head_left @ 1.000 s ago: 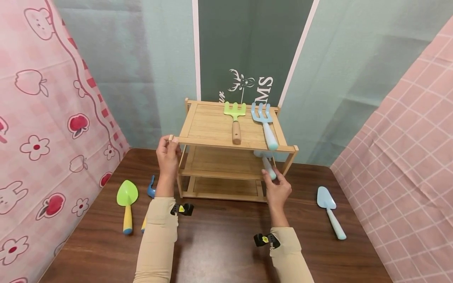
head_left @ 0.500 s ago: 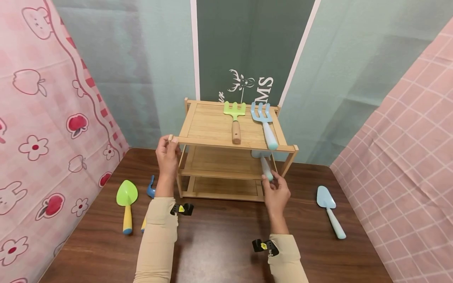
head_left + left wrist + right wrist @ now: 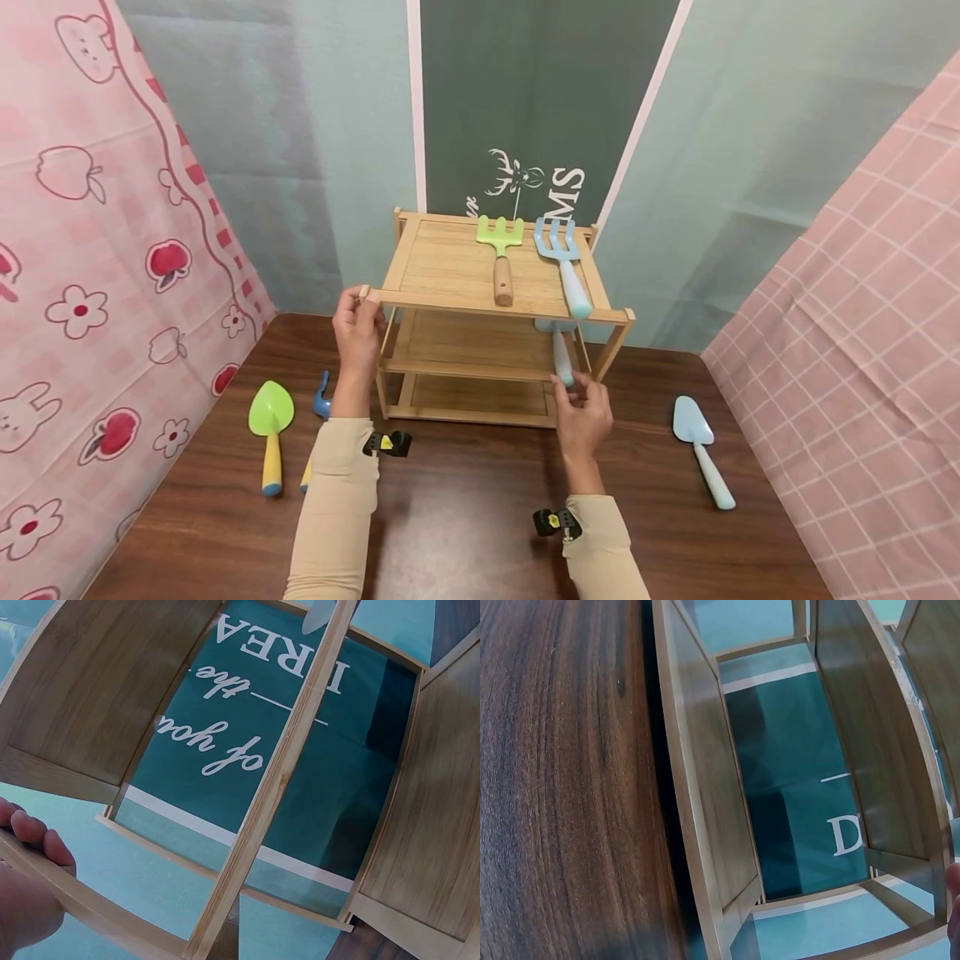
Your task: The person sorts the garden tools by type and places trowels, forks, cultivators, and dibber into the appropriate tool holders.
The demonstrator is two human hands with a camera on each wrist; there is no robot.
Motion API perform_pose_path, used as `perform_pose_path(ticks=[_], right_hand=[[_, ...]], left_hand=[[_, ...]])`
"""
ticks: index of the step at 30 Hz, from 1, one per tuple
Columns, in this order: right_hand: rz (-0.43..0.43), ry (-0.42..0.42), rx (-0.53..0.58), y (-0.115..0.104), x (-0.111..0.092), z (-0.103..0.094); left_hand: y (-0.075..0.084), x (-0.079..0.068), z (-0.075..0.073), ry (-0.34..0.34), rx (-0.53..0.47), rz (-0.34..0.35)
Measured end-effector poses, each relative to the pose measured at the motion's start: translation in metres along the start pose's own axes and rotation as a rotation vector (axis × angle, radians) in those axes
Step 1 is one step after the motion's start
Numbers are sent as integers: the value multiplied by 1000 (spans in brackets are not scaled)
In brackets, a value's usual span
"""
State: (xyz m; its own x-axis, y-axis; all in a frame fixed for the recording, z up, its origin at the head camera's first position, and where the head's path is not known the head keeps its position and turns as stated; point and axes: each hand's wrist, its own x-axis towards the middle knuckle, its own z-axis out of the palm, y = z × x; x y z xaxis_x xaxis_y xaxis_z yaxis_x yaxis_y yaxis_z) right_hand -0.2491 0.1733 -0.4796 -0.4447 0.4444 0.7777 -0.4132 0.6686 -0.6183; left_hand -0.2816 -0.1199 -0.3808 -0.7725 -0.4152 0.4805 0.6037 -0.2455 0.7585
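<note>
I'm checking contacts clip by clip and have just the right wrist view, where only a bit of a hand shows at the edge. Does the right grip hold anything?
Observer: Yes. In the head view, the right grip pinches the handle end of a pale blue garden tool.
Reviewer: And the other one?
Observer: The left grip holds the front left corner of the wooden three-tier rack, at the top.
Reviewer: My view doesn't show the upper surface. Does anything lie there?
Observer: Two things do: a wooden-handled green rake and, to its right, a light blue rake.
</note>
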Motion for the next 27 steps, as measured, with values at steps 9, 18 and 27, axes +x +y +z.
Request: perform_pose_path(ticks=[9,18,27], right_hand=[[-3,-24,9,0,-1,-3],[182,-402,-64,-13,7,-44],[287,-811,-214,-12,29,-79]], left_hand=[[1,-2,-2,-5,-10,7],[0,-2,0,3,-24,-1],[2,0,1,-2,-22,5]])
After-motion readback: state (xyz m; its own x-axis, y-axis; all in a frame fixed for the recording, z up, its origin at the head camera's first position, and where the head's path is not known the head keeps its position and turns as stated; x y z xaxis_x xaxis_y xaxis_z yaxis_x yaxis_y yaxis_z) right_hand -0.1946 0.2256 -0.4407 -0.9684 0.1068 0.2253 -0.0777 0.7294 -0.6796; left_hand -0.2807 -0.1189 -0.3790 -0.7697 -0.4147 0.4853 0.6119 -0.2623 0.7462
